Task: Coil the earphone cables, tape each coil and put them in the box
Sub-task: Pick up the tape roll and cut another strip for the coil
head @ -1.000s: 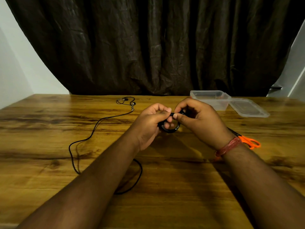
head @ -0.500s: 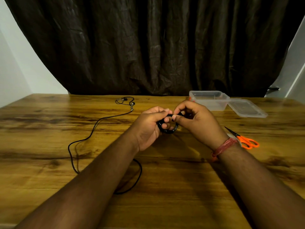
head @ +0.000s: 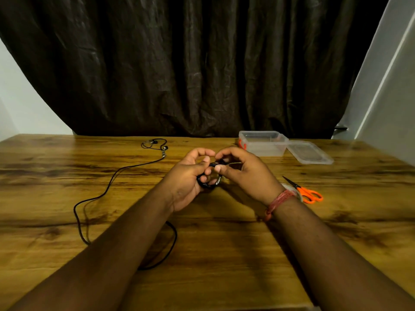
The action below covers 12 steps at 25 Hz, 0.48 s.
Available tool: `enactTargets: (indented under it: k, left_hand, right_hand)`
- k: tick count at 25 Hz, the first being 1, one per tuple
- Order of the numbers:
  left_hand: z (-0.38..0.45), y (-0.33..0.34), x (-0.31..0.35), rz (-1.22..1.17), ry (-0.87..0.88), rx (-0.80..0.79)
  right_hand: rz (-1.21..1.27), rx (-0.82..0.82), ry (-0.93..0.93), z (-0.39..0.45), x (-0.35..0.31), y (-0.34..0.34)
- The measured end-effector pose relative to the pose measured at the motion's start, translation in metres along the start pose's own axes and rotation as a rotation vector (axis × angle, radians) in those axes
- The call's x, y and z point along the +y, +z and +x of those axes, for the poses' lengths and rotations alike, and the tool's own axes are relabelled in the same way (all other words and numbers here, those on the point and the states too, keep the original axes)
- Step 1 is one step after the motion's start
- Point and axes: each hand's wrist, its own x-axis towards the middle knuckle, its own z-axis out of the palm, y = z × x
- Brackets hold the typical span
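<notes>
A small black cable coil (head: 208,181) sits above the middle of the wooden table (head: 224,277), pinched between the left hand (head: 188,176) and right hand (head: 244,171). A loose earphone cable (head: 107,189) trails left; the clear box (head: 262,143), lid (head: 310,152) and orange scissors (head: 307,194) lie right.

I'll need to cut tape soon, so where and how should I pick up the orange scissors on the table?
Take the scissors by their orange handle loops, which lie toward the near right of the table, coming in from above and the right with the right hand. The closed blades point away toward the far left, so that approach probably keeps fingers off the tips. Right now both hands hold the coil.
</notes>
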Motion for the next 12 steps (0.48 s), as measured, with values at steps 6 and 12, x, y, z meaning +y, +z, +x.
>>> enactTargets:
  k: [6,12]
  left_hand:
    - [0.0,-0.003,-0.001,-0.009,-0.03,0.056]
    - [0.001,0.0,-0.003,-0.011,-0.087,0.022]
  right_hand:
    - [-0.381,0.093,0.186,-0.012,-0.007,-0.073]
    - [-0.776,-0.401,0.373,-0.061,0.006,-0.1]
